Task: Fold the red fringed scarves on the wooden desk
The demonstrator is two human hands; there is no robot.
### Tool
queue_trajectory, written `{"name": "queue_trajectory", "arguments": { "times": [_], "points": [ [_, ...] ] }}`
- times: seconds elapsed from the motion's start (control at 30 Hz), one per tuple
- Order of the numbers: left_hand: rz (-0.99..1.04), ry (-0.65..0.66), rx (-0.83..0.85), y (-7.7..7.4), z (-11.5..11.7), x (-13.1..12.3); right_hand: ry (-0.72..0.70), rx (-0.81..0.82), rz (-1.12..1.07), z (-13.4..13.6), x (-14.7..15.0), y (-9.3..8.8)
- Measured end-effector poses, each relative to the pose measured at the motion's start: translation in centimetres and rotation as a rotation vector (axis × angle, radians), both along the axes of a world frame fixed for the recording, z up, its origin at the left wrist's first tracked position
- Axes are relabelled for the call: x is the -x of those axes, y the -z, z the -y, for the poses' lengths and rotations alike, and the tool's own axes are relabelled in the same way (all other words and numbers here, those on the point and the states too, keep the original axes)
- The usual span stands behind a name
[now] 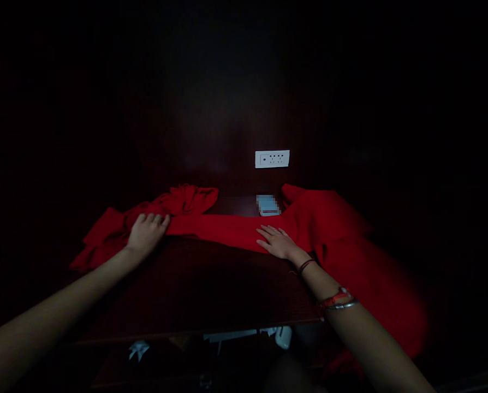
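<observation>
A long red cloth (223, 228) stretches across the dark wooden tabletop, bunched in folds at the left and spread wider at the right, where it hangs over the table's side. At the left end of the flat strip, my left hand (149, 236) is closed on the cloth with its fingers curled. My right hand (277, 242) lies palm down on the strip, fingers outstretched and slightly spread. Thin bands and a silver bangle circle my right wrist and forearm.
Behind the cloth lies a small pale blue-white item (267, 204), partly blurred out. A white wall socket (272, 159) sits above it. Under the front table edge (211, 331), crumpled white paper (138, 349) and a white rounded object (284, 337) show. The surroundings are very dark.
</observation>
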State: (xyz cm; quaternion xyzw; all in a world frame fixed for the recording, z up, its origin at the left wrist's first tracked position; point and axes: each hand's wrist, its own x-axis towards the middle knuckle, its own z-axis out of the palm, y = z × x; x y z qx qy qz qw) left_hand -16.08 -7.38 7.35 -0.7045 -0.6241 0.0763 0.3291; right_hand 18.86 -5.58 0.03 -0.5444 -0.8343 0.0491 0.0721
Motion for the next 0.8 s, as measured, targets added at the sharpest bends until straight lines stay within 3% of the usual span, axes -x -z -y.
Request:
{"name": "queue_trajectory", "arguments": {
  "times": [0.1, 0.17, 0.23, 0.3, 0.37, 0.43, 0.6, 0.8],
  "points": [
    [0.086, -0.226, 0.200, 1.3, 0.9, -1.5, 0.008, -0.003, -0.006, -0.1, 0.0, 0.1],
    [0.095, -0.248, 0.221, 1.0, 1.4, -3.2, 0.008, -0.006, -0.017, -0.2, -0.1, 0.1],
    [0.066, -0.111, 0.226, 0.6, 1.4, -5.4, -0.012, -0.030, -0.043, -0.2, -0.1, 0.0],
    [0.071, 0.112, 0.355, 0.8, 0.8, -7.5, -0.066, -0.098, -0.092, 0.0, -0.1, -0.4],
    [0.100, 0.340, 0.513, 1.7, -0.4, -8.9, -0.157, -0.182, -0.159, 0.4, 0.1, -0.9],
    [0.134, 0.491, 0.562, 2.8, -1.7, -9.6, -0.258, -0.237, -0.213, 0.8, 0.3, -1.3],
    [0.252, 0.640, 0.366, 4.5, -3.8, -9.0, -0.409, -0.273, -0.204, 1.4, 1.1, -1.6],
    [0.271, 0.716, 0.269, 4.7, -4.0, -7.9, -0.373, -0.359, -0.160, 1.7, 1.5, -1.5]
  ]
}}
